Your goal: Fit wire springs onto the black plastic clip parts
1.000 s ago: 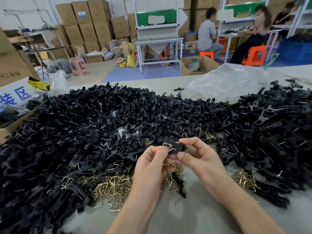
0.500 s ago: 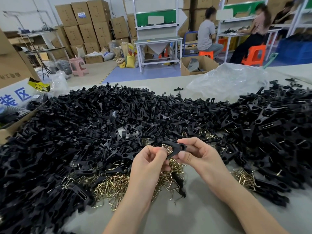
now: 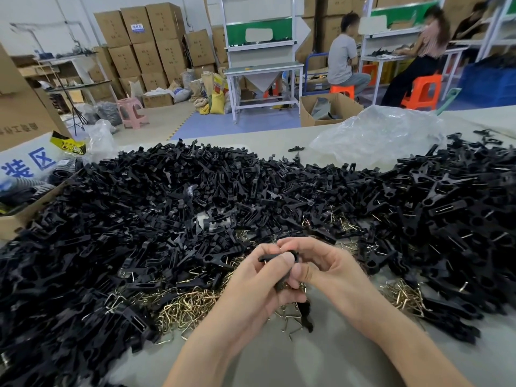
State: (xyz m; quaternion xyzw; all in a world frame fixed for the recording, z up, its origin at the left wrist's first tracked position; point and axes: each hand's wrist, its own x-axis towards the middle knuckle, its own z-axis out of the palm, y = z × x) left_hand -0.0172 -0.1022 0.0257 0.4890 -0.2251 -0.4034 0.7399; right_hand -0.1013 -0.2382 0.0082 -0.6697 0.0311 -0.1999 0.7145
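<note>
- At the near edge of the tabletop (image 3: 335, 358), both hands are held together just above the loose wire springs (image 3: 192, 303). The heap of black clip parts (image 3: 167, 205) spreads behind and to both sides.
- Left grip (image 3: 259, 277): closed, with fingers and thumb curled round one clip part (image 3: 279, 257) and the thumb lying across its top.
- Right grip (image 3: 329, 269): closed, with fingers curled in against the same part from the other side, pinching it.
- Spring: the fingers cover the joint, so I cannot tell whether one is seated on the held part.
- Judged step: pressing a spring home on this part.
- Risk one: uneven thumb pressure could let the wire skate off the plastic and spring away into the heap.
- Risk two: a spring only half caught could pass as fitted, because the joint is hidden under the fingers.
- Risk three: a finished piece dropped among the unfitted parts would be hard to tell apart.
</note>
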